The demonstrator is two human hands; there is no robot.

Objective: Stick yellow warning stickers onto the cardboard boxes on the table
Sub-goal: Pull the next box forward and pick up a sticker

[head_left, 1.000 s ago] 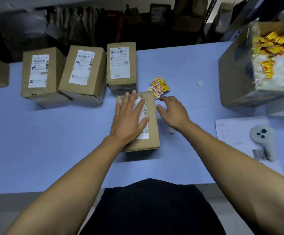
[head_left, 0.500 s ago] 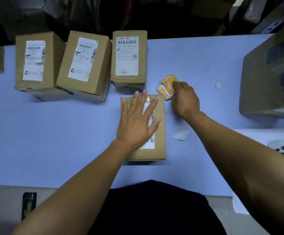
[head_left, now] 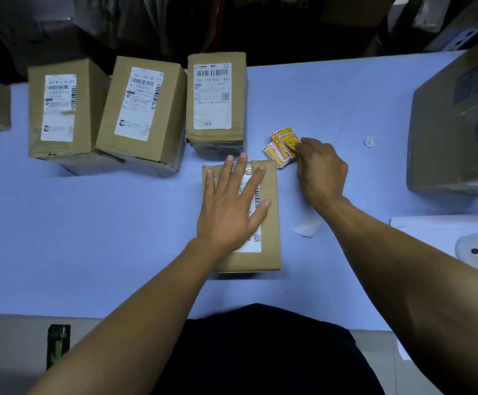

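The yellow warning stickers (head_left: 282, 148) lie in a loose pile on the blue worktop (head_left: 89, 238), just right of the nearest cardboard box's (head_left: 270, 223) far corner. The right hand (head_left: 321, 172) pinches the pile's right edge with curled fingers. The left hand (head_left: 232, 206) lies flat, fingers spread, on that box's label. Three more labelled boxes (head_left: 143, 109) stand in a row farther left.

Middle box (head_left: 143, 109) in the back row: its label reads "100 L953 00 771". Box (head_left: 216, 98) right of it: label shows "159 159 K02 160" under a barcode. Other print stays unreadable.
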